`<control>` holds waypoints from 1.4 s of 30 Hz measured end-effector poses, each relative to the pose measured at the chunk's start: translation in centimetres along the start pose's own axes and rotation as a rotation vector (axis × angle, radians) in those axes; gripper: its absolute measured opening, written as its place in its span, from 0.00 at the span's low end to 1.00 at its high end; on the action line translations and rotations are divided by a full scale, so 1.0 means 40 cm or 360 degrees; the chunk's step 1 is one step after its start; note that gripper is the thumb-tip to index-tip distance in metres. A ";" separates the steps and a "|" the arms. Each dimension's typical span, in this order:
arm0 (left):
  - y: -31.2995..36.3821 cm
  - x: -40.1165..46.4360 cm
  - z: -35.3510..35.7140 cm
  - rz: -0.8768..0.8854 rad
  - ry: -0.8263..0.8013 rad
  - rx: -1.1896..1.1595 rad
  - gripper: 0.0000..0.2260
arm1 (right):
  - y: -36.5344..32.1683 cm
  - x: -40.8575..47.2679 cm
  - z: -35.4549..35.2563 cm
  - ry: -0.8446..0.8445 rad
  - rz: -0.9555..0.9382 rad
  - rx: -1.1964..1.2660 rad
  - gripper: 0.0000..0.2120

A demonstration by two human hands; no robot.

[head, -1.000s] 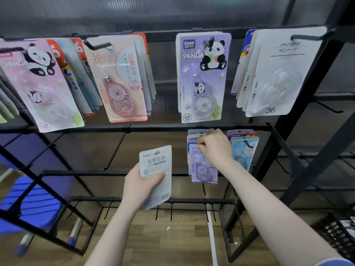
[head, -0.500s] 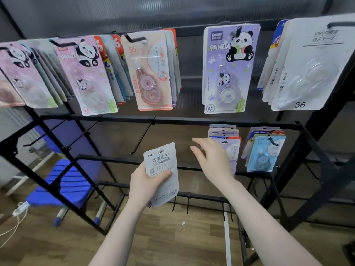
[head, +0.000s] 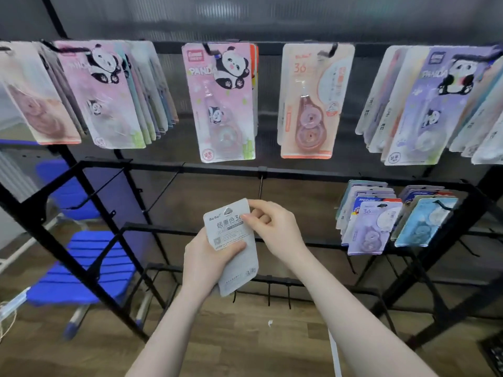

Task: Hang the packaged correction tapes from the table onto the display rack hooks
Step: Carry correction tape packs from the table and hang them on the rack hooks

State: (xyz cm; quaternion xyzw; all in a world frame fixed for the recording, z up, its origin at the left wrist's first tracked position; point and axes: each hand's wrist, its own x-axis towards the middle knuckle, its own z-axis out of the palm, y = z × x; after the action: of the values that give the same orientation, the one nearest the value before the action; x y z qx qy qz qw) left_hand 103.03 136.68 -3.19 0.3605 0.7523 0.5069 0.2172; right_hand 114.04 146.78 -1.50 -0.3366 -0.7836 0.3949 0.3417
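A grey-white packaged correction tape (head: 236, 257) is held back side up in front of the black display rack (head: 285, 174). My left hand (head: 204, 259) grips its lower half, thumb across the card. My right hand (head: 275, 227) pinches its top right corner, next to the hang hole. Just behind the package a bare black hook (head: 260, 186) sticks out from the middle rail. The top rail carries hung packages: pink panda ones (head: 221, 102), an orange one (head: 313, 102), purple panda ones (head: 430, 104). Purple (head: 371, 227) and blue (head: 423, 223) packages hang on the middle rail at the right.
A blue chair (head: 81, 265) stands behind the rack's left frame. Bare hooks (head: 160, 191) line the middle rail's left half, and short hooks (head: 269, 293) hang from the lowest rail. Wooden floor (head: 245, 344) lies below. A dark basket corner (head: 494, 355) shows at the bottom right.
My right hand left the purple packages on the middle rail and came left to pinch the top corner of the grey-white package. The view swung left along the rack.
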 end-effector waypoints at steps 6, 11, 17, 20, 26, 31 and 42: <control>-0.078 0.070 -0.121 0.0056 -0.0189 -0.0008 0.14 | -0.059 0.031 0.104 0.0107 0.0320 0.0410 0.02; -0.107 0.110 -0.180 0.0082 -0.0269 -0.0044 0.14 | -0.067 0.027 0.145 0.0259 0.0454 0.0520 0.03; -0.133 0.139 -0.188 0.0079 -0.0399 -0.0166 0.13 | -0.062 0.038 0.162 0.0467 0.0504 0.0597 0.03; -0.137 0.144 -0.188 0.0125 -0.0396 -0.0166 0.14 | -0.066 0.044 0.160 0.0535 0.0511 0.0592 0.04; -0.122 0.144 -0.169 0.0263 -0.0255 -0.0042 0.13 | -0.107 0.054 0.172 0.0510 0.0403 0.0272 0.11; -0.123 0.139 -0.144 0.0457 -0.0219 0.0269 0.08 | -0.139 0.045 0.173 0.0418 0.0434 0.0039 0.11; -0.168 0.133 -0.111 0.0870 -0.0064 0.0620 0.08 | -0.139 0.039 0.160 0.0402 0.0787 0.0048 0.20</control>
State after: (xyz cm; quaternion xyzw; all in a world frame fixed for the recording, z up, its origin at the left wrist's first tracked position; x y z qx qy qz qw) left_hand 94.34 136.52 -7.43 0.5937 0.7060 0.3859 0.0151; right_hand 106.66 142.96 0.74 -0.5589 -0.6229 0.4329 0.3349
